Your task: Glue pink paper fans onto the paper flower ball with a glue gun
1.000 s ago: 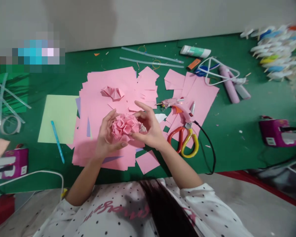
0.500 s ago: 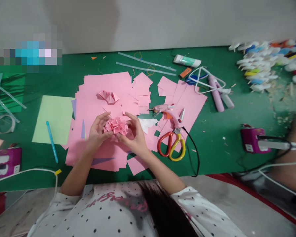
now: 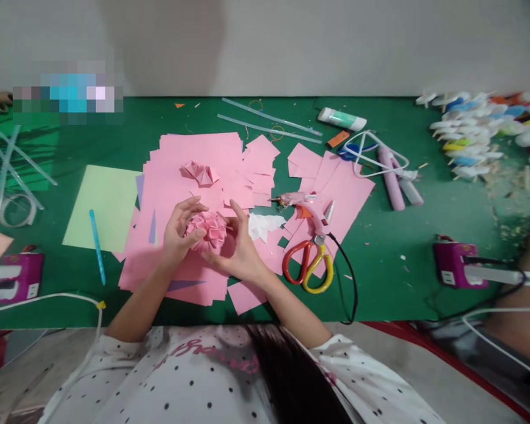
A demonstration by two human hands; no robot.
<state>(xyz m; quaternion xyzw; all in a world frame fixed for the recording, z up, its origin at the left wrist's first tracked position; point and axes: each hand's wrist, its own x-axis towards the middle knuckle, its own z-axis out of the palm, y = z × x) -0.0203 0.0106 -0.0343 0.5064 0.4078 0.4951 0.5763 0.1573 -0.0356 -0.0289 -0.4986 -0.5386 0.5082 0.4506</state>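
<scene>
A folded pink paper flower (image 3: pixel 210 228) is held between my two hands above a stack of pink paper sheets (image 3: pixel 159 268). My left hand (image 3: pixel 181 232) wraps its left side, thumb across the front. On the flower's right edge are the curled fingers of my right hand (image 3: pixel 242 250); its thumb lies low in front and its index finger stands raised. Behind my hands, a smaller folded pink paper piece (image 3: pixel 201 173) rests on the stack. To the right lie a pink glue gun (image 3: pixel 307 206) and scissors (image 3: pixel 309 265) with red and yellow handles.
Glue sticks (image 3: pixel 269 126) and a white-green tube (image 3: pixel 342 118) lie at the back. At left are a pale green sheet (image 3: pixel 110 188), a blue pen (image 3: pixel 97 247) and a tape roll (image 3: pixel 17 211). Purple power blocks (image 3: pixel 454 265) stand at both sides. A second person's limb (image 3: pixel 516 318) shows at right.
The paper flower has been turned and tipped in my hands. My right thumb has slid lower and to the left, away from the flower's front. The whole view has shifted slightly.
</scene>
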